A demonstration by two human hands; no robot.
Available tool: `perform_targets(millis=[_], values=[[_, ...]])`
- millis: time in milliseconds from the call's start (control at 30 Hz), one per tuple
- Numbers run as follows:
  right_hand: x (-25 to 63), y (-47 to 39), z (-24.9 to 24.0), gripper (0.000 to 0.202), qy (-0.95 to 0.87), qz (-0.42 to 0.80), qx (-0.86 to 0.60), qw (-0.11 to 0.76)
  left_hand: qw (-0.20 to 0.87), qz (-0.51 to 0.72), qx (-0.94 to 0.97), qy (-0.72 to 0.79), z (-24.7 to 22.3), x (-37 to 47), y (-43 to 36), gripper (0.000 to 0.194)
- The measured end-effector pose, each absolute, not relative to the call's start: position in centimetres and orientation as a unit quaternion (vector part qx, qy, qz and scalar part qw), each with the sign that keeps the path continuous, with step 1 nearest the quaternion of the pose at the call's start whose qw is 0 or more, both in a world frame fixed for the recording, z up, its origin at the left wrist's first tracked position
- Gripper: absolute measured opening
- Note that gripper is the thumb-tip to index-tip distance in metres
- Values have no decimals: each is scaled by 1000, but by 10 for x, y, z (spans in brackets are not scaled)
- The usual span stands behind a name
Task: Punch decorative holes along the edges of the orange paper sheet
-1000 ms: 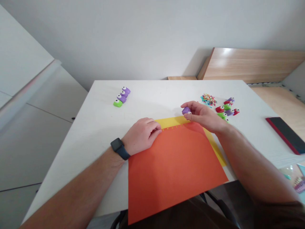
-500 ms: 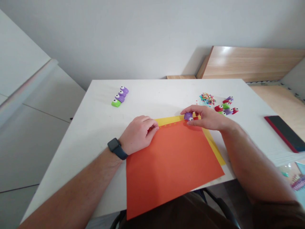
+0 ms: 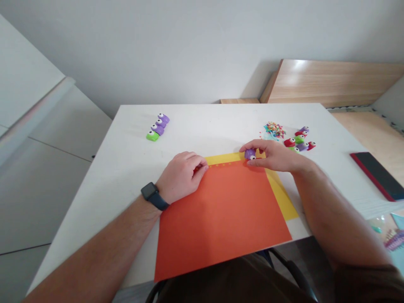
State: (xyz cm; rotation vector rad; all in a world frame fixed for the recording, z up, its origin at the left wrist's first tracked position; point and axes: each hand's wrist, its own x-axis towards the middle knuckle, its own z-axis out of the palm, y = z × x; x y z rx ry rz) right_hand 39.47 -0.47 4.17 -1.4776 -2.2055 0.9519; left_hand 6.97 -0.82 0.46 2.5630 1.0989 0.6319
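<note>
An orange sheet of paper (image 3: 221,210) lies over a yellow sheet (image 3: 279,195), its near edge hanging past the table. A row of small holes runs along its far edge, with yellow showing through. My left hand (image 3: 184,176) is closed on the far left part of the orange sheet, fingertips pinched at the edge. At the far right part of that edge, my right hand (image 3: 269,155) has its thumb and fingers around a small purple craft punch (image 3: 250,154) with a white eye. Some of the punch and the paper corner are hidden by the fingers.
Several purple and green punches (image 3: 159,126) stand in a row at the back left. A heap of colourful confetti (image 3: 274,130) and more red, green and purple punches (image 3: 299,141) lie beyond my right hand. A dark flat object with a red edge (image 3: 378,174) is at the right.
The orange sheet has slid and turned slightly to the left, baring more of the yellow sheet on the right. Both hands stay nearly in place, the right still around the purple craft punch.
</note>
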Motion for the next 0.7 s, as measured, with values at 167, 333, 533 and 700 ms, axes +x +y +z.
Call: perform_targets(millis=[167,333,533,700], values=[[394,-6,44,40,-771,333,-519,163,133,220,886,386,4,70,-9,15],[394,-6,44,40,-769,331,-520,167,132,221,886,385,4,70,-8,15],[392,-7,45,39,-770,325,-523,168,132,215,887,388,5,70,-8,15],[391,-7,43,40,-773,322,-519,170,134,218,886,387,6,70,-9,14]])
